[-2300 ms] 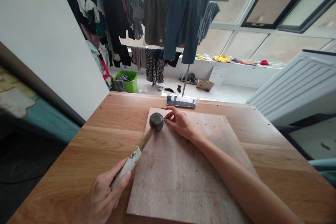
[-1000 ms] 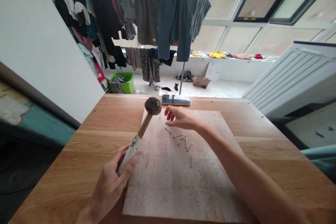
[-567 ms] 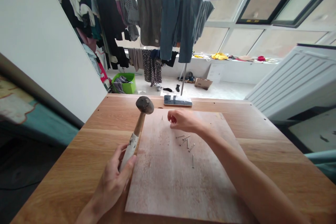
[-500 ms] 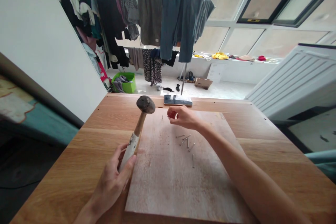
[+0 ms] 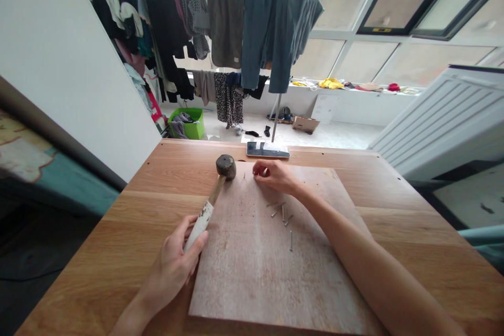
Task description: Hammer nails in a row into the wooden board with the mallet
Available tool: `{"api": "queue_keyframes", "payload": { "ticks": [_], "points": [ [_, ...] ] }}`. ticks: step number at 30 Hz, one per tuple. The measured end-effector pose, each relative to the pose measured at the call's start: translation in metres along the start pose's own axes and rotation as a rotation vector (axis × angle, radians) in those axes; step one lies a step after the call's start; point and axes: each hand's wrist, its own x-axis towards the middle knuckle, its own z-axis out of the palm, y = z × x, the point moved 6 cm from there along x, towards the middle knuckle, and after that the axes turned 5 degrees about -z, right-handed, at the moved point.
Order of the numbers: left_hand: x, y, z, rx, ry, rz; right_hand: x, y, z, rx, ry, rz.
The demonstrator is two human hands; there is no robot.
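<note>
My left hand (image 5: 175, 257) is wrapped round the white lower part of the handle of a mallet (image 5: 203, 215). Its dark, worn head points up and away, over the left edge of a pale wooden board (image 5: 252, 273). Near the board's far edge my right hand (image 5: 273, 174) is closed in a pinch, fingertips low over the surface. Whatever is between them is too small to make out. Just left of those fingertips a thin nail (image 5: 244, 175) stands upright in the board. Several loose nails (image 5: 283, 212) lie on the board nearer to me, left of my right forearm.
The board lies on a wooden table (image 5: 142, 210). A phone (image 5: 268, 150) lies at the table's far edge, behind the board. Beyond are hanging clothes (image 5: 255, 37), a green basket (image 5: 195, 128) and a cardboard box (image 5: 306, 124). A white cabinet panel (image 5: 79, 73) rises at left.
The mallet head has swung right and down, nearer the board, and my left hand has shifted slightly right. My right hand stays pinched at about the same spot.
</note>
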Motion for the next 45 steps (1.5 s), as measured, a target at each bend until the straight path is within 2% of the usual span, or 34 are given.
{"api": "queue_keyframes", "payload": {
  "ticks": [3, 13, 18, 21, 24, 30, 38, 42, 45],
  "points": [
    [0.004, -0.005, 0.005, -0.001, -0.091, -0.017, -0.001, 0.003, 0.001, 0.005, -0.008, 0.007],
    [-0.004, 0.003, 0.003, -0.023, -0.046, 0.014, -0.001, 0.012, 0.006, 0.084, 0.022, 0.005],
    [-0.009, 0.029, 0.000, 0.023, -0.047, 0.080, -0.002, 0.017, 0.008, 0.124, 0.041, -0.031],
    [-0.007, 0.049, 0.007, 0.069, -0.092, 0.131, -0.002, 0.016, 0.008, 0.109, 0.046, -0.056],
    [-0.002, 0.058, 0.015, 0.092, -0.106, 0.163, -0.002, 0.015, 0.007, 0.095, 0.047, -0.067],
    [0.003, 0.057, 0.026, 0.131, -0.094, 0.202, -0.003, 0.013, 0.003, 0.077, 0.068, -0.040],
    [0.006, 0.063, 0.024, 0.205, -0.072, 0.195, -0.001, 0.012, 0.004, 0.092, 0.038, -0.035],
    [0.001, 0.062, 0.021, 0.147, -0.068, 0.174, 0.000, 0.010, 0.003, 0.092, 0.023, -0.032],
    [-0.005, 0.056, 0.020, 0.036, -0.044, 0.112, -0.001, 0.005, -0.005, 0.094, -0.053, 0.018]
  ]
}}
